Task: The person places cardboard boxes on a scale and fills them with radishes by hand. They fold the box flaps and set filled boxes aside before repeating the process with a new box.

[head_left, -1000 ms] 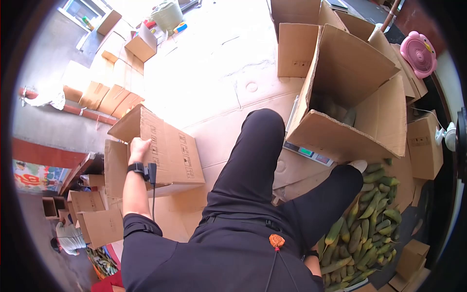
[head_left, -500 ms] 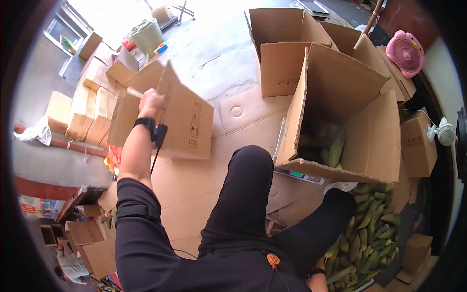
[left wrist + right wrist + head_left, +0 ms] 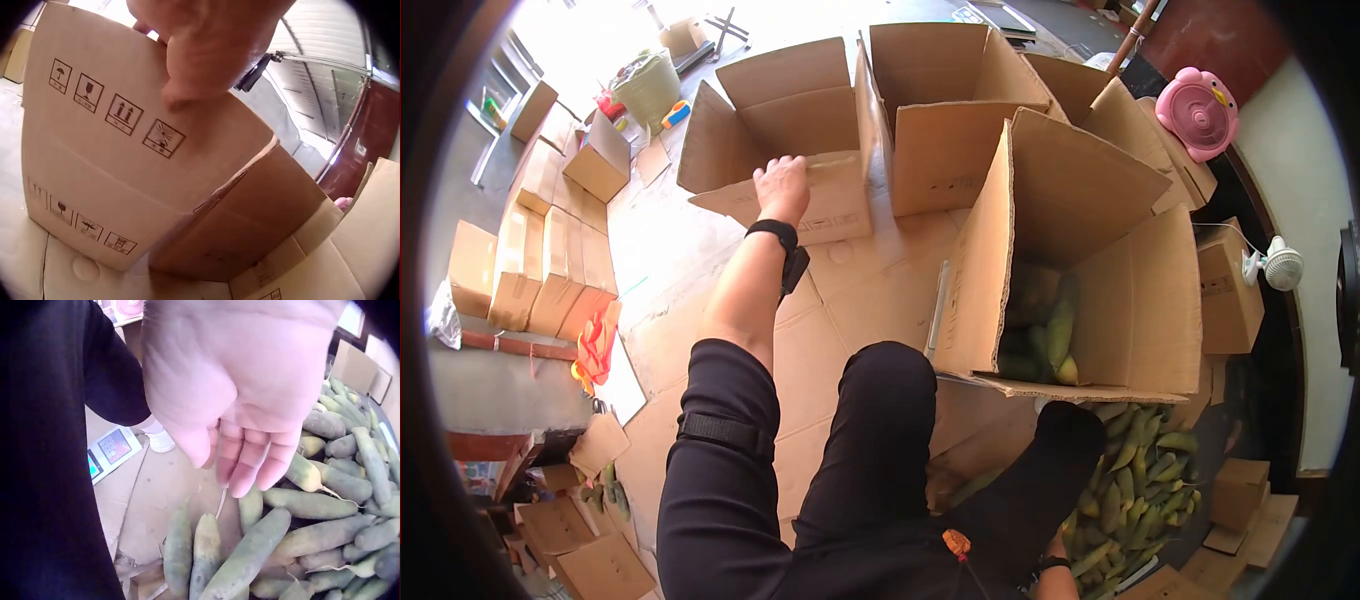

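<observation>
In the head view my left hand (image 3: 783,192) grips the near upper edge of an open, upright cardboard box (image 3: 830,190). The left wrist view has that hand (image 3: 209,47) over the edge of the box's printed side (image 3: 106,162), fingertips partly hidden behind it. My right hand (image 3: 234,394) hangs with loosely bent fingers, holding nothing, above a pile of green radishes (image 3: 312,503). In the head view most of that hand is hidden by my leg; the pile (image 3: 1135,490) lies beside it. A larger open box (image 3: 1100,310) holds several green radishes (image 3: 1060,330).
Another open box (image 3: 960,150) stands right of the gripped one. A scale (image 3: 112,453) shows beside my leg. Stacked boxes (image 3: 550,260) line the left wall. A pink fan (image 3: 1198,113) and a small white fan (image 3: 1282,264) are at the right.
My left hand has carried the box from the left side forward and to the right, beside the other open boxes. It now stands with its opening up. My right hand stays by the pile.
</observation>
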The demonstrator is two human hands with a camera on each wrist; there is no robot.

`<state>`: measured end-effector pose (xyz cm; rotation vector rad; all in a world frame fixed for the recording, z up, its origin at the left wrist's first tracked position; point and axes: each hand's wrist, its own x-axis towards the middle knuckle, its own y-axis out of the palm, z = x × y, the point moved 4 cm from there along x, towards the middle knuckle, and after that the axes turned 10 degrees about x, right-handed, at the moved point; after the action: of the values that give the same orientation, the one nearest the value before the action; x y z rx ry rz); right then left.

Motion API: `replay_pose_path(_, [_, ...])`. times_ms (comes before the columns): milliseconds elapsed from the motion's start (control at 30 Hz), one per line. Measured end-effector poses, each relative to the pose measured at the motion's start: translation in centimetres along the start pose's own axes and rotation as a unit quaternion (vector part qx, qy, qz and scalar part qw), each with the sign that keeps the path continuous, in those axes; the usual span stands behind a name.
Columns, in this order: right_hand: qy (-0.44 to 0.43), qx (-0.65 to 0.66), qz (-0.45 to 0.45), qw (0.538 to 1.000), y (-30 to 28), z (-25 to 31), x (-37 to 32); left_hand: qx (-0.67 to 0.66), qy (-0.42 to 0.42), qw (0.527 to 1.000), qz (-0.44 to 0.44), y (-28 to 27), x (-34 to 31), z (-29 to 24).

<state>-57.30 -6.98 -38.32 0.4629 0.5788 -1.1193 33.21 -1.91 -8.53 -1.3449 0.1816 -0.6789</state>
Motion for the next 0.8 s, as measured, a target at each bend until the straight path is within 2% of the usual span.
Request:
replay_pose_path(100, [-0.025, -0.063, -0.014, 0.998, -0.2, 0.2, 0.3, -0.004, -0.014, 1.000, 0.009, 1.4, -0.7, 1.0])
replay_pose_path(200, [-0.049, -0.120, -0.031, 0.991, -1.8, 0.7, 0.9, -0.053, -0.007, 0.998, -0.021, 1.4, -1.7, 1.5])
replay_pose_path(233, [-0.059, -0.138, -0.038, 0.988, -2.3, 0.7, 0.8, -0.054, 0.008, 0.998, 0.010, 1.5, -1.6, 1.6])
replay_pose_path(333, [-0.087, -0.189, -0.059, 0.976, -1.8, 2.9, 3.4, -0.072, 0.038, 0.996, -0.041, 0.1, -2.3, 0.7])
replay_pose_path(367, [-0.092, -0.185, -0.064, 0.976, 0.5, 5.1, 2.4, -0.098, 0.036, 0.992, -0.065, -1.2, -2.6, 0.0])
replay_pose_path(433, [-0.082, -0.095, -0.109, 0.986, 3.1, 14.3, 2.0, -0.126, 0.037, 0.987, -0.094, -4.0, -3.0, -1.7])
replay_pose_path(467, [-0.077, -0.050, -0.128, 0.988, 4.8, 19.4, 1.4, -0.189, 0.065, 0.976, -0.085, -5.5, -3.1, -2.9])
replay_pose_path(500, [-0.072, -0.004, -0.146, 0.987, 8.9, 22.7, -0.5, -0.250, 0.094, 0.961, -0.075, -7.0, -3.4, -4.2])
replay_pose_path(533, [-0.091, 0.010, -0.166, 0.982, 9.7, 25.8, -0.5, -0.392, 0.092, 0.916, -0.010, -8.0, -3.8, -5.6])
replay_pose_path(567, [-0.109, 0.024, -0.184, 0.976, 10.4, 28.6, -0.4, -0.522, 0.089, 0.846, 0.056, -9.1, -4.3, -7.3])
replay_pose_path(633, [-0.199, 0.042, -0.179, 0.963, 11.9, 34.7, -0.1, -0.601, 0.099, 0.774, 0.172, -12.7, -6.3, -10.5])
replay_pose_path(700, [-0.256, 0.034, -0.152, 0.954, 13.4, 40.3, -0.2, -0.626, 0.101, 0.739, 0.228, -16.0, -8.6, -13.1])
replay_pose_path(767, [-0.277, -0.007, -0.152, 0.949, 16.7, 45.8, -1.1, -0.629, 0.116, 0.723, 0.261, -17.4, -10.2, -15.6])
replay_pose_path(800, [-0.285, -0.042, -0.146, 0.946, 17.9, 48.1, -1.2, -0.622, 0.137, 0.707, 0.308, -17.9, -10.9, -16.8])
